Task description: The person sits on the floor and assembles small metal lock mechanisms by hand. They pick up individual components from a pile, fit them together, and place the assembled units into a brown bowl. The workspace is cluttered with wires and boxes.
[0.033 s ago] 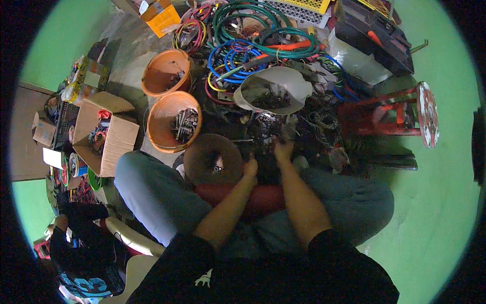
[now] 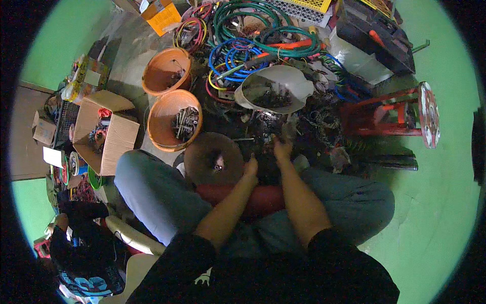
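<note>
Both my hands are low over a dark heap of small metal parts (image 2: 266, 126) on the floor between my legs. My left hand (image 2: 251, 166) is at the heap's near edge, beside a round brown disc-like piece (image 2: 200, 157) with a few shiny metal bits (image 2: 218, 163) at its middle. Slightly farther forward, my right hand (image 2: 283, 149) reaches into the dark area. Shadow and grime hide the fingers of both hands, so I cannot make out anything in them. Just beyond lies a tipped whitish tub (image 2: 304, 90) with dark small parts inside.
Two orange buckets (image 2: 158, 119) with metal pieces stand to the left, beside a cardboard box (image 2: 120, 144). Green hoses (image 2: 220, 23) and blue hoses (image 2: 217, 55) lie coiled ahead. A red stool (image 2: 428, 114) rests on its side at right. Another person (image 2: 86, 248) is at lower left.
</note>
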Demonstrator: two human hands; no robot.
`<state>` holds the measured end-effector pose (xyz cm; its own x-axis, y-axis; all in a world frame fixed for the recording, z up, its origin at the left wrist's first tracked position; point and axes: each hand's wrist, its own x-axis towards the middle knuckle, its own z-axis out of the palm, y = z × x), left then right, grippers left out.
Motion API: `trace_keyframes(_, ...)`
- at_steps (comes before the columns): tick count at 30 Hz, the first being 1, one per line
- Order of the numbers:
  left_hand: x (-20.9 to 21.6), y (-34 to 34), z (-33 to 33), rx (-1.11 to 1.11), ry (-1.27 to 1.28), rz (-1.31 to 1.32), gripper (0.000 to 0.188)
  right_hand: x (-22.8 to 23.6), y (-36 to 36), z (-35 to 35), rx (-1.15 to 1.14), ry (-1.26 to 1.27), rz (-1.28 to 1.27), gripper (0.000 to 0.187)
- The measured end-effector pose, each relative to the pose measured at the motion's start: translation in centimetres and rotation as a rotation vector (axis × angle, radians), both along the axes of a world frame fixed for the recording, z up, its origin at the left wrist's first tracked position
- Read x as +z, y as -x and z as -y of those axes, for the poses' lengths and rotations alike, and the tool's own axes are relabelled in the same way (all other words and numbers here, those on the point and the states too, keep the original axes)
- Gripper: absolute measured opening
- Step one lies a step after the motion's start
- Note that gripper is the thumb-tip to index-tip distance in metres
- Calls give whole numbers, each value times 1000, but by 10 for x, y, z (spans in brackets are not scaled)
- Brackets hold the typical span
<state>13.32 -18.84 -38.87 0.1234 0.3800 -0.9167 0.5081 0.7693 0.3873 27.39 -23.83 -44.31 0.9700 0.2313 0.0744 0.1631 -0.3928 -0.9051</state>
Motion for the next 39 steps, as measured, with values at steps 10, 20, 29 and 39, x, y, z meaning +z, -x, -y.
trace_keyframes(10,9,-11,-1,307,104,253,70,15,-3,-24,303,-30,-336,33)
trace_keyframes(20,6,-27,-4,87,-505,48,70,120,-7,-47,243,147,-93,20)
trace_keyframes(29,15,-46,-6,78,-623,-59,73,107,-16,-62,370,399,105,48)
trace_keyframes(39,-12,-38,-24,-432,-1209,-103,60,138,-20,-72,741,786,215,76)
